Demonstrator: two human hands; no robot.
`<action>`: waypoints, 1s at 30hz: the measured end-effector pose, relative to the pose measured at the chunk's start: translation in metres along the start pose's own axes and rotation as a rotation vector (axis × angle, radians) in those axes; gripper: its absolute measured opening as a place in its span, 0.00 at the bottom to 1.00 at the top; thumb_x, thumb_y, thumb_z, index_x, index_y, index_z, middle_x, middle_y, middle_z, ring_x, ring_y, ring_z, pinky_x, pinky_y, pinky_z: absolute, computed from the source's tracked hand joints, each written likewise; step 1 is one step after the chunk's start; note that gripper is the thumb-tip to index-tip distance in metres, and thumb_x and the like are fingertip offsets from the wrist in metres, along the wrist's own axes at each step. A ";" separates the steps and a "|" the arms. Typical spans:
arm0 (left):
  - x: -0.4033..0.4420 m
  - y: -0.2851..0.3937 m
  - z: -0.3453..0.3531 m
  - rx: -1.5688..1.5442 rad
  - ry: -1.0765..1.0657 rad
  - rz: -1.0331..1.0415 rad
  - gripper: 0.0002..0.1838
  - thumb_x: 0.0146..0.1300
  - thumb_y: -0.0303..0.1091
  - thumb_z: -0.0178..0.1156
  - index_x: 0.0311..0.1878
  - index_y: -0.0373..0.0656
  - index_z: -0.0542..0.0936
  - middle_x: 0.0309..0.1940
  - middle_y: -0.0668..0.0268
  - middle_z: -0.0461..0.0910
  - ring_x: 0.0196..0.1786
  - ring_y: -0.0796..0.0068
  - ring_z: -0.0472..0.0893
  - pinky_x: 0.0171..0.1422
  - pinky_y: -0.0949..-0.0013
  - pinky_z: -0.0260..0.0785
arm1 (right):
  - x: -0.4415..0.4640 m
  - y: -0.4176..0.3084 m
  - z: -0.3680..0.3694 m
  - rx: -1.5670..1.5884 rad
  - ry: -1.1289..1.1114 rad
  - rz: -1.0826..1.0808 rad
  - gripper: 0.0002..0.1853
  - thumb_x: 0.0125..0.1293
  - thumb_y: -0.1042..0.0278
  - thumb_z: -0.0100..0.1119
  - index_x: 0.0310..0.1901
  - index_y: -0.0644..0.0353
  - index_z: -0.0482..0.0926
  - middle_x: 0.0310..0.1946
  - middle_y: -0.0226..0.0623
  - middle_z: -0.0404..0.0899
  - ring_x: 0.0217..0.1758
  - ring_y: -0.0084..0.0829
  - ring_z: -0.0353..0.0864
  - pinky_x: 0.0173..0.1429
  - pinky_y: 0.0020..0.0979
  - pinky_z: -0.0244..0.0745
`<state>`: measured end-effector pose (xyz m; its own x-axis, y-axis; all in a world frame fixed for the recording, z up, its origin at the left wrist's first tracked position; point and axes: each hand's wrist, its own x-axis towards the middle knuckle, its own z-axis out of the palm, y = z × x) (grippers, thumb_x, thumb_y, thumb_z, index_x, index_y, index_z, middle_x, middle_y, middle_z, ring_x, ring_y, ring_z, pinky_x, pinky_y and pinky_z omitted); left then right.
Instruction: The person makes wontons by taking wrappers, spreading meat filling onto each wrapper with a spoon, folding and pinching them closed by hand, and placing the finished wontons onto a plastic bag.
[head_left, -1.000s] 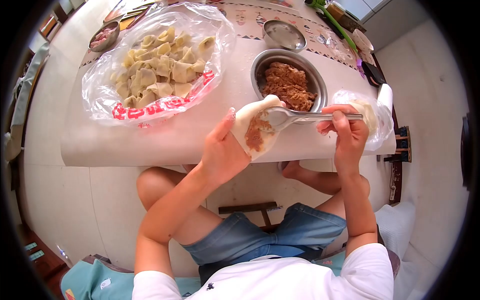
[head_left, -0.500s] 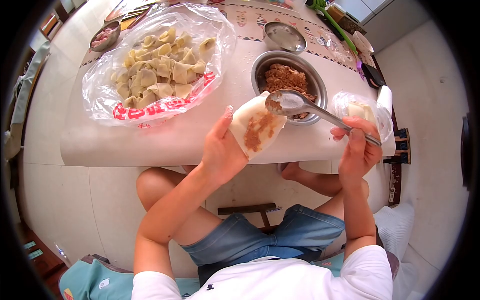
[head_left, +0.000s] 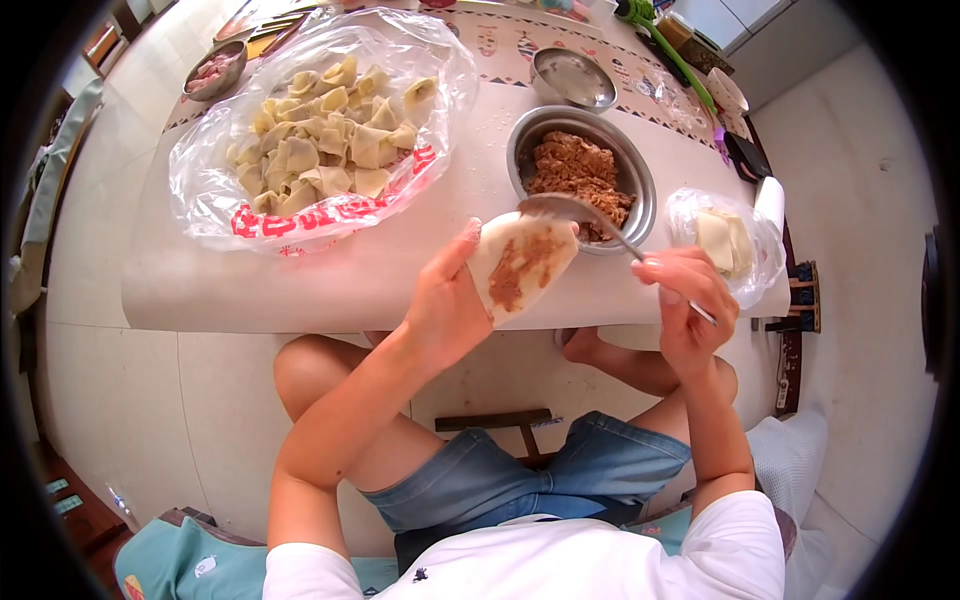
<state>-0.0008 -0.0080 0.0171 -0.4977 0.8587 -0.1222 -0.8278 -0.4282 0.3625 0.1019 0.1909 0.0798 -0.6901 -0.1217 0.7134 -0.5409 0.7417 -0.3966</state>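
My left hand (head_left: 447, 300) holds a pale dough wrapper (head_left: 490, 262) above the table's near edge, and brown filling (head_left: 525, 268) is smeared over its middle. A metal spoon (head_left: 622, 240) is pinched in my right hand (head_left: 690, 300), its bowl just above the wrapper's upper edge. Behind the spoon stands a metal bowl (head_left: 648, 180) with brown minced filling (head_left: 575, 175) in it. To the right, a stack of wrappers (head_left: 722, 243) lies in a clear plastic bag (head_left: 765, 262), beyond my right hand.
Many folded dumplings (head_left: 325, 135) lie in a large clear bag (head_left: 205, 205) at the left. A small bowl of pink meat (head_left: 212, 72) stands at the back left. Behind the filling bowl is an empty-looking metal dish (head_left: 573, 78). A black object (head_left: 745, 157) lies at the right edge.
The spoon has come off the wrapper's surface, and its bowl has turned and tilted near the upper edge. My right hand moved right, then slightly back left. My left hand still holds the wrapper.
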 end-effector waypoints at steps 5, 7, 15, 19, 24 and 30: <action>-0.001 0.003 0.004 0.004 0.155 -0.042 0.25 0.70 0.47 0.37 0.59 0.37 0.66 0.57 0.56 0.71 0.60 0.59 0.72 0.67 0.55 0.59 | 0.003 -0.001 -0.011 -0.198 -0.242 -0.391 0.12 0.53 0.73 0.64 0.41 0.55 0.81 0.39 0.34 0.81 0.40 0.32 0.80 0.51 0.34 0.78; -0.001 0.009 0.001 0.010 0.134 -0.083 0.24 0.70 0.47 0.37 0.58 0.37 0.67 0.55 0.56 0.73 0.58 0.58 0.73 0.65 0.54 0.61 | 0.000 0.003 -0.014 -0.262 -0.345 -0.488 0.13 0.53 0.71 0.65 0.42 0.54 0.81 0.40 0.33 0.80 0.42 0.31 0.80 0.51 0.35 0.78; 0.004 0.006 -0.005 0.001 0.137 -0.056 0.26 0.70 0.48 0.37 0.59 0.37 0.66 0.57 0.56 0.71 0.60 0.59 0.71 0.67 0.54 0.59 | 0.000 0.016 -0.030 -0.502 -0.245 -0.337 0.13 0.51 0.73 0.63 0.41 0.57 0.81 0.39 0.33 0.81 0.41 0.33 0.78 0.43 0.30 0.78; 0.010 0.001 -0.008 -0.061 -0.032 0.021 0.30 0.69 0.49 0.36 0.67 0.36 0.57 0.64 0.56 0.63 0.66 0.61 0.64 0.71 0.59 0.52 | -0.017 0.047 -0.007 -0.669 -0.396 -0.102 0.19 0.50 0.69 0.64 0.47 0.56 0.79 0.47 0.32 0.76 0.50 0.36 0.72 0.50 0.39 0.70; 0.004 0.001 0.004 -0.118 -0.169 0.080 0.33 0.68 0.50 0.36 0.70 0.38 0.52 0.68 0.59 0.57 0.69 0.62 0.59 0.72 0.61 0.49 | -0.014 0.014 0.010 -0.587 -0.402 0.012 0.25 0.49 0.60 0.65 0.53 0.43 0.74 0.56 0.30 0.70 0.59 0.36 0.65 0.69 0.48 0.50; 0.003 -0.012 0.001 -0.139 -0.235 -0.035 0.33 0.68 0.51 0.36 0.69 0.38 0.52 0.68 0.58 0.57 0.68 0.63 0.61 0.70 0.59 0.54 | -0.012 -0.002 0.045 -0.429 -0.267 -0.293 0.14 0.50 0.58 0.65 0.39 0.42 0.75 0.57 0.25 0.70 0.60 0.32 0.65 0.73 0.47 0.45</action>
<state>0.0076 0.0000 0.0137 -0.4081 0.9084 0.0912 -0.8791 -0.4179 0.2291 0.0894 0.1607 0.0462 -0.6685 -0.4832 0.5653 -0.5228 0.8460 0.1048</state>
